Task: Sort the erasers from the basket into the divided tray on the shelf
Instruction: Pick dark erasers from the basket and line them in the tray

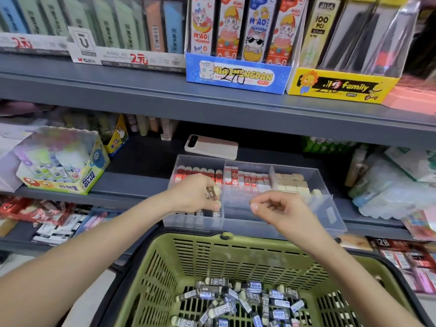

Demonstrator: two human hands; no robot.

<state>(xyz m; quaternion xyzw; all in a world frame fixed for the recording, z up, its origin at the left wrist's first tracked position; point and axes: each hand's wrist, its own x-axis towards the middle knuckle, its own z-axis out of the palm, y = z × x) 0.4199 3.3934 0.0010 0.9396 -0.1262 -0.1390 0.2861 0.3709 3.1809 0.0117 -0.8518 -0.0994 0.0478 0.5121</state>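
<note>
A green plastic basket (212, 253) sits low in front of me, with several black-sleeved 2B erasers (238, 300) piled on its floor. On the middle shelf stands a clear divided tray (330, 215) with three compartments: red-sleeved erasers at the left, red and white ones in the middle, beige blocks at the right. My left hand (195, 194) hovers over the left compartment and pinches a small dark-sleeved eraser (210, 192). My right hand (278, 208) hangs over the tray's front, fingers loosely curled, holding nothing that I can see.
A phone (212, 146) lies on the shelf behind the tray. A glue-stick display box (66, 161) stands at the left and wrapped packs (389, 190) at the right. The upper shelf (141, 90) carries boxed stationery; packed erasers (54, 220) fill the lower shelf.
</note>
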